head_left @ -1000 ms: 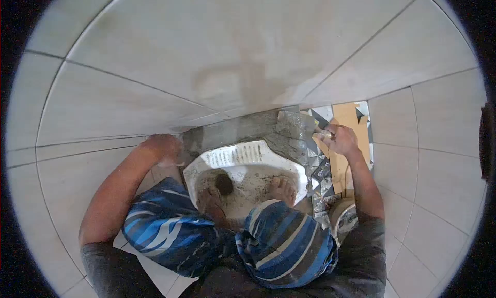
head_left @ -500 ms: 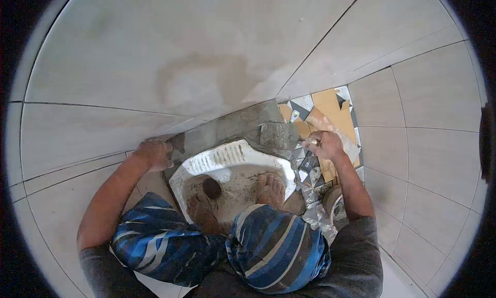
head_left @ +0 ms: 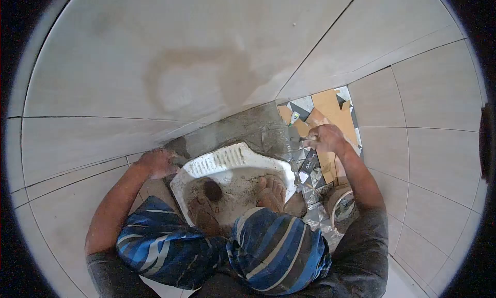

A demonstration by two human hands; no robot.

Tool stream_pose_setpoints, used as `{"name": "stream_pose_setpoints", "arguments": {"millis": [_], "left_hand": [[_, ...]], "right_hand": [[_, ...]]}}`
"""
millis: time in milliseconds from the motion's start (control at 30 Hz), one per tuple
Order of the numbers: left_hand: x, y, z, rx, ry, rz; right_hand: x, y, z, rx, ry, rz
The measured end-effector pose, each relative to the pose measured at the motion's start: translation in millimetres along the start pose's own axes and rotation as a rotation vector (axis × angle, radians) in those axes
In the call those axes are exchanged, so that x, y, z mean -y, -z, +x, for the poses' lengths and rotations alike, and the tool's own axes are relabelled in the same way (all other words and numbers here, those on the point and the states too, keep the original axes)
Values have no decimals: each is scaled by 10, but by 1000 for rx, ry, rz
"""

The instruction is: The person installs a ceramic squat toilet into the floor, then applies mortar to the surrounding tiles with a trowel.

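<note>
My right hand (head_left: 326, 138) is closed round the handle of a trowel (head_left: 294, 136). Its grey blade stands at the right end of a strip of wet grey mortar (head_left: 227, 127) along the wall. At the strip's left end is my left hand (head_left: 156, 163), fingers curled in beside a darker patch; whatever they may hold is hidden. Between the hands a white squat toilet pan (head_left: 214, 166), smeared with dirt, is set in the floor. My bare feet stand in it, next to its dark round drain hole (head_left: 212, 190).
Cardboard pieces (head_left: 326, 102) cover part of the patterned floor tiles at the right. A small tool with a white-and-green handle (head_left: 294, 117) lies among them. A bucket (head_left: 341, 205) stands near my right forearm. Large beige wall tiles (head_left: 206, 39) close in ahead and on the sides.
The trowel blade has slid right, from over the mortar to its right end. My left hand has shifted slightly towards me and to the right, still curled.
</note>
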State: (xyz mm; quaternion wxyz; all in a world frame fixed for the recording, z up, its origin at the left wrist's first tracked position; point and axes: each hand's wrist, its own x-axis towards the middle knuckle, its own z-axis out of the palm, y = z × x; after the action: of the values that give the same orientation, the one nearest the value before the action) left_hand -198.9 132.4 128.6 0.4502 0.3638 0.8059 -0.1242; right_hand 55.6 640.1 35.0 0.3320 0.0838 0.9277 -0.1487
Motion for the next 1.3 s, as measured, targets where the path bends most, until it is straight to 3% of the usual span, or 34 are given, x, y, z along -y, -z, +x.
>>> {"name": "stream_pose_setpoints", "arguments": {"millis": [100,200,267,367,433,467,533,567,633,700,800,900,1000,1033,1133,1233,1300], "left_hand": [[-114,175,-19,176,149,-146],[35,6,53,138,115,-48],[-178,156,-41,146,114,-68],[-237,135,-44,116,3,-104],[-394,237,-31,210,-2,-234],[-472,273,14,285,18,-298],[-453,147,86,175,-105,-316],[-589,218,119,212,-156,-259],[-853,306,4,261,-105,-472],[-831,209,126,292,-118,-395],[-813,133,235,305,-160,-343],[-715,72,290,347,-146,-449],[-713,192,336,312,-181,-306],[-643,150,323,295,-169,-441],[-557,60,289,255,-138,-619],[-640,21,231,254,-75,-724],[-695,17,222,281,-20,-789]], "right_hand": [[-493,-94,-126,-190,31,30],[-760,51,-514,-170,-154,59],[-861,-7,-854,-246,-349,73],[-832,-338,-1470,-384,-518,257],[-792,-688,-1912,-412,-632,318],[-714,-814,-2119,-418,-659,296],[-747,-1386,-2612,-513,-625,173],[-684,-1508,-2902,-500,-706,200],[-432,-1560,-3354,-260,-931,320],[-259,-1541,-3672,-207,-1046,363],[-166,-1678,-3939,208,-1195,349],[-333,-2316,-3836,305,-1133,322],[-495,-2797,-3397,192,-1156,355],[-542,-2873,-3241,202,-1126,363],[-461,-2851,-2866,182,-1021,317],[-353,-2221,-2968,251,-1004,349],[-436,-2485,-3017,238,-994,363]]}}
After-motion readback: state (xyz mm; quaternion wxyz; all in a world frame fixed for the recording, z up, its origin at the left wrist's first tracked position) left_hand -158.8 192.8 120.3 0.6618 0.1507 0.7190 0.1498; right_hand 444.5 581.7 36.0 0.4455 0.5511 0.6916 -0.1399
